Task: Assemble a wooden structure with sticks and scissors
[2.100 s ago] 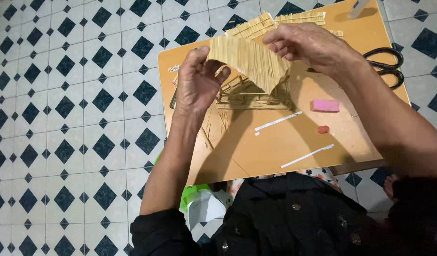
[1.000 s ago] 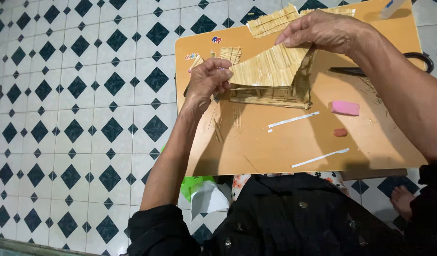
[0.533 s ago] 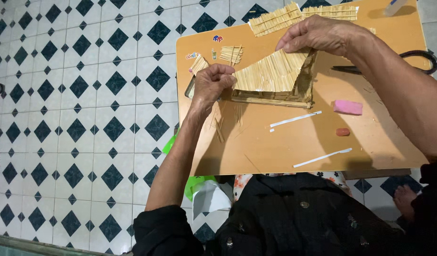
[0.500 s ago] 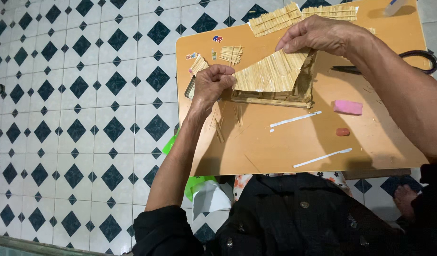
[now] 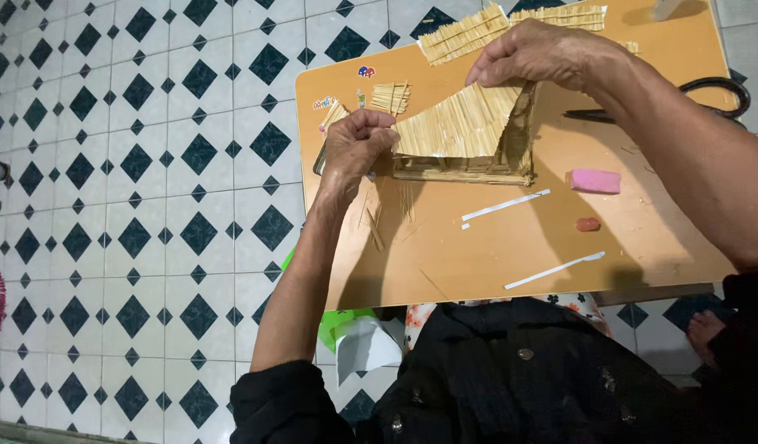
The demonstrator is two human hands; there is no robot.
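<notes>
Hands: both on the stick house (image 5: 465, 136), mid-counter, toward its far side.
Left hand: (image 5: 356, 146) fingers curled shut, pinching the lower left edge of the roof panel (image 5: 457, 123); arm comes up from below, forearm bare, dark sleeve at elbow.
Right hand: (image 5: 539, 56) fingertips pinched closed on the top edge of the same panel, near the ridge; arm crosses in from the right.
House: small model of thin straw-coloured sticks; base frame sits flat on the counter (image 5: 494, 255), roof panel slopes over it, right wall open-framed.
Handling (my read): v. light, brittle, prob. glued, so joints may pop if squeezed. Stiff along the sticks, weak across them. Best held by panel edges or base frame w/ light fingertip grip, not mid-roof.
Spare panels: two more stick mats (image 5: 465, 33), far edge of counter, apart from house.
Loose sticks: small bundle (image 5: 389, 96) just beyond left hand; a few stray ones near the wrist.
Other bits: pink eraser (image 5: 593, 181) right of house; small red-brown lump (image 5: 588, 224) near it; two white paper strips (image 5: 505, 205); black scissors (image 5: 708, 94) partly under right arm.
Floor: white tiles w/ dark diamonds (image 5: 148, 205), left of counter.
</notes>
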